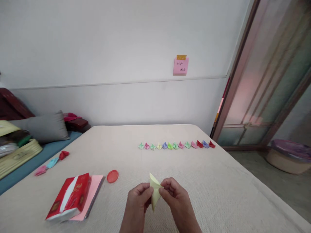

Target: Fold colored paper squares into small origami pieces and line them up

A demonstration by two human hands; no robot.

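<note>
A pale yellow folded paper [155, 189] is held up between my two hands, over the near middle of the table. My left hand [139, 197] pinches its left edge between thumb and fingers. On the other side, my right hand [175, 194] pinches the right corner in the same way. The paper has pointed ends at top and bottom, with a crease across its middle. Beyond my hands runs a row of several small folded paper pieces [170, 146] in green, pink, yellow, blue and red.
A red tissue pack [75, 191] lies on pink paper [93, 191] at the left. Near it is a round red lid [112, 176]. Folded pieces in pink [40, 170], light blue [52, 162] and red [63, 155] lie farther left. A pink note [180, 66] is taped to the wall.
</note>
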